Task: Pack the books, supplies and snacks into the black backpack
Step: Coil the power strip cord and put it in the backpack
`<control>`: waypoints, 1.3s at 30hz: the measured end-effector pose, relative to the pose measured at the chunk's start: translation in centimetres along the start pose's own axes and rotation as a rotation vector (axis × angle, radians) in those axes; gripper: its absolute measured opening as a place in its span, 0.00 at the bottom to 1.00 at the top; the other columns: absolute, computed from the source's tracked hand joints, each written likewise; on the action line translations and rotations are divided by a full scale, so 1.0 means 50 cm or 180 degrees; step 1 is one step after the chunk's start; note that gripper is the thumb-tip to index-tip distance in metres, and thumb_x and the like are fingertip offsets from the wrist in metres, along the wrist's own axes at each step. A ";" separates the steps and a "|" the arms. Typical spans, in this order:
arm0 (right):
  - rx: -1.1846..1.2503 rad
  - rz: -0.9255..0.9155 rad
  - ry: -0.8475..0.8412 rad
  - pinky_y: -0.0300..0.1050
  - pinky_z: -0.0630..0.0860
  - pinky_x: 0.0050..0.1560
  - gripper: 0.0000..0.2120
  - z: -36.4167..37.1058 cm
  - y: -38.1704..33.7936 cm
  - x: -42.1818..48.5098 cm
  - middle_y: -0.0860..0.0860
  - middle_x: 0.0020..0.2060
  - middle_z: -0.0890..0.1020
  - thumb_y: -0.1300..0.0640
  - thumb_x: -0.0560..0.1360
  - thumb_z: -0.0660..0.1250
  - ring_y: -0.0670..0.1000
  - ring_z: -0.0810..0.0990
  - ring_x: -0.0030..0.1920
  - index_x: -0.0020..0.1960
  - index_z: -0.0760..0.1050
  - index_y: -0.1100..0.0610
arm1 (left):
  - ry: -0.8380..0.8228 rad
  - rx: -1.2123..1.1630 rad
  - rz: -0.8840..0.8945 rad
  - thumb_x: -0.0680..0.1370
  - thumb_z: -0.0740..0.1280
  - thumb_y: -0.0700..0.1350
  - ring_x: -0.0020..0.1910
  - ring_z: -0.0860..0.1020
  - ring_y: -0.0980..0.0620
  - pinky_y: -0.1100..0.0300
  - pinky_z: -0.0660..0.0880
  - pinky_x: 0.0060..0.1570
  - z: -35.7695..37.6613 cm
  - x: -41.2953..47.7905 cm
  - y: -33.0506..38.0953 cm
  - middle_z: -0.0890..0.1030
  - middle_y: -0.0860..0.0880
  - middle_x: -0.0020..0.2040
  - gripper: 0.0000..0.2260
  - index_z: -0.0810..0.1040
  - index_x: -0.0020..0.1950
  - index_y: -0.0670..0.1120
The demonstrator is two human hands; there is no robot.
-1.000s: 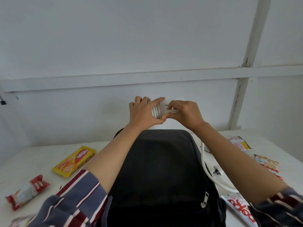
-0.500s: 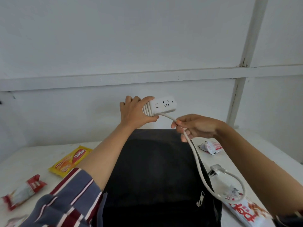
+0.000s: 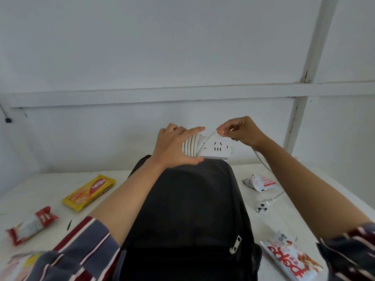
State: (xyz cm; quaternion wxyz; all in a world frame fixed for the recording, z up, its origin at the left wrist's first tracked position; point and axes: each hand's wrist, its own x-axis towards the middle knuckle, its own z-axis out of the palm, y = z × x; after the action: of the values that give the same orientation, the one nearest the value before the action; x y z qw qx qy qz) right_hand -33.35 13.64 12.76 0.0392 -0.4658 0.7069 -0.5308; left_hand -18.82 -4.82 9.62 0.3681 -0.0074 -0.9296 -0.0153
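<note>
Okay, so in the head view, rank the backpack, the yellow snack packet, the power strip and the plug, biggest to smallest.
Largest: backpack, also nearest.
Next, too alike to rank: yellow snack packet and power strip, partly hidden by the left hand.
Smallest: plug.

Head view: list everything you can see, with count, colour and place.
backpack: 1, black, centre of table
power strip: 1, white, held above backpack's top
cable: 1, white, partly wound round strip
plug: 1, white, on table, right
yellow snack packet: 1, yellow, left
red-and-white snack packets: 3, one left, two right
table: 1, white, under everything
left hand: 1, grips strip's wound end
right hand: 1, pinches cable
</note>
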 end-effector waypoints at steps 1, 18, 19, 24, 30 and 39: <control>0.0131 0.0042 -0.0009 0.35 0.69 0.29 0.08 0.003 0.008 0.001 0.56 0.40 0.84 0.64 0.72 0.69 0.51 0.79 0.36 0.50 0.80 0.65 | 0.0012 -0.0034 0.0034 0.62 0.68 0.66 0.51 0.73 0.47 0.55 0.65 0.48 0.000 0.000 0.007 0.79 0.48 0.52 0.37 0.70 0.68 0.55; -0.0228 0.0633 0.0408 0.34 0.73 0.40 0.12 0.061 0.092 -0.047 0.50 0.36 0.79 0.75 0.75 0.55 0.37 0.77 0.35 0.46 0.73 0.64 | -0.0330 0.0036 -0.0050 0.66 0.64 0.70 0.54 0.69 0.49 0.54 0.65 0.50 0.030 0.045 0.036 0.77 0.50 0.54 0.31 0.69 0.67 0.60; -0.0440 0.0631 0.0294 0.38 0.74 0.46 0.11 0.054 0.097 -0.051 0.54 0.42 0.79 0.72 0.76 0.55 0.42 0.78 0.41 0.48 0.74 0.64 | -0.0306 0.0078 -0.0086 0.66 0.65 0.69 0.54 0.69 0.49 0.54 0.65 0.50 0.032 0.046 0.034 0.77 0.50 0.53 0.31 0.68 0.67 0.60; -0.1478 0.0706 0.0287 0.44 0.68 0.40 0.10 0.014 0.153 -0.102 0.54 0.36 0.78 0.56 0.81 0.56 0.53 0.74 0.37 0.52 0.72 0.61 | -0.0067 -0.0138 -0.0469 0.66 0.61 0.71 0.53 0.70 0.47 0.53 0.67 0.46 0.032 0.056 0.036 0.78 0.50 0.50 0.28 0.68 0.63 0.61; -0.2988 0.0167 -0.0144 0.44 0.63 0.34 0.11 0.003 0.122 -0.121 0.49 0.34 0.72 0.50 0.81 0.53 0.52 0.71 0.35 0.42 0.65 0.54 | -0.0164 0.0062 -0.1066 0.68 0.59 0.72 0.53 0.68 0.45 0.54 0.62 0.45 0.072 0.085 0.057 0.77 0.48 0.53 0.29 0.64 0.65 0.62; -0.3462 -0.1100 -0.0158 0.43 0.67 0.37 0.15 -0.045 0.049 -0.089 0.52 0.47 0.80 0.48 0.80 0.54 0.53 0.78 0.44 0.53 0.74 0.57 | -0.0528 0.0415 -0.1154 0.65 0.61 0.74 0.56 0.66 0.46 0.53 0.59 0.46 0.112 0.121 0.106 0.75 0.48 0.57 0.35 0.62 0.69 0.65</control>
State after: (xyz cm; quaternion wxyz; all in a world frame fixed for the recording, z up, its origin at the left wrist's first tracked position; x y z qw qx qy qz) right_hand -33.58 18.38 9.86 -0.2770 -0.5402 0.7908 -0.0782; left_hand -26.93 0.70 9.82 0.2811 0.1826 -0.9419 -0.0204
